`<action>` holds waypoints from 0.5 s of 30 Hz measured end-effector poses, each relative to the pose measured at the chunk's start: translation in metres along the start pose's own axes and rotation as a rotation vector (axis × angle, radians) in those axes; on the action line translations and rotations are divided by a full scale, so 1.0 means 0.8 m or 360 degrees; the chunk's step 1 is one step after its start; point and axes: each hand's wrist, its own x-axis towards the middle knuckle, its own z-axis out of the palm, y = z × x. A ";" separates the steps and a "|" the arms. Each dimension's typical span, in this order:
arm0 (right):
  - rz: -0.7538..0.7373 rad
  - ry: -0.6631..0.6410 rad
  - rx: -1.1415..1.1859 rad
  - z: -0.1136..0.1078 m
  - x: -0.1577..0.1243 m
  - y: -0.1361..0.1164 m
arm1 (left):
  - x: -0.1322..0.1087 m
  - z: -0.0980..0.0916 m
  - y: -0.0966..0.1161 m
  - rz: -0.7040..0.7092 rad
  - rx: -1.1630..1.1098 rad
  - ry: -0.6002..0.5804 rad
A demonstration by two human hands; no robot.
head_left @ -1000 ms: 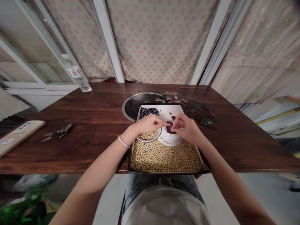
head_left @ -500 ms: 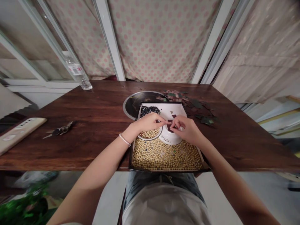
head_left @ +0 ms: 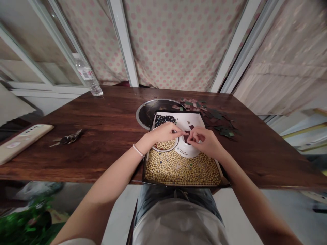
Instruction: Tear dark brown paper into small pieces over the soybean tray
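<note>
1. Left hand (head_left: 165, 133): thumb and forefinger are closed to a pinch on the left edge of the dark red piece (head_left: 187, 135); a bead bracelet sits at the wrist.
2. Right hand (head_left: 206, 141): fingertips are closed on the right edge of the same piece, the other fingers curled.
3. Dark red piece: small and flat, held between both hands just above the white bowl (head_left: 189, 153).
4. Small bowl (head_left: 159, 149): partly filled with soybeans, touching the white bowl on its left, under the left hand.
5. Tray (head_left: 195, 119): near half covered with soybeans (head_left: 182, 168), black beans (head_left: 165, 119) heaped in the far left corner.
6. Table (head_left: 107, 136): dark wood, carrying coloured scraps (head_left: 218, 119) right of the tray, keys (head_left: 67, 139) and a bottle (head_left: 88, 76) well to the left.
</note>
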 end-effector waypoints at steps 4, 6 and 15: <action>-0.0090 0.0205 0.0096 0.000 0.003 -0.001 | 0.000 0.002 -0.002 -0.0003 -0.0031 0.0037; -0.0211 0.0298 0.0084 0.001 0.006 -0.003 | 0.001 0.003 -0.003 -0.0011 -0.0052 0.0078; -0.0582 0.0066 -0.0020 0.032 0.012 -0.010 | -0.003 0.001 -0.002 -0.0023 0.0000 0.0084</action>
